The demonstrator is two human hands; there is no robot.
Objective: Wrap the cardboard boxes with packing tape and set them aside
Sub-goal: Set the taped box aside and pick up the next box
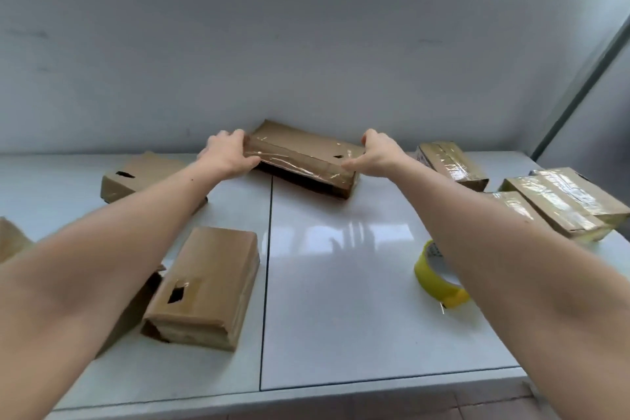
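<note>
Nearest the camera, an unwrapped cardboard box [208, 286] with a torn hole in its top lies on the white table [341, 317], with a yellow roll of packing tape [438, 278] off to the right, partly behind the right forearm. Farther back, near the wall, both arms reach out to a long flat box [303, 155] that already carries glossy tape along its near edge. The left hand [226, 153] grips its left end, fingers curled over the top and thumb on the near side; the right hand [378, 153] clasps the right end the same way. Its near edge looks tilted slightly up off the table, though that is hard to be sure of. Judging by its thin, creased walls, the box should be light and somewhat soft, and the taped faces slippery, so holding it by the two short ends suits it. Taped boxes [559, 201] sit grouped at the right; another untaped box [143, 174] lies at the left.
</note>
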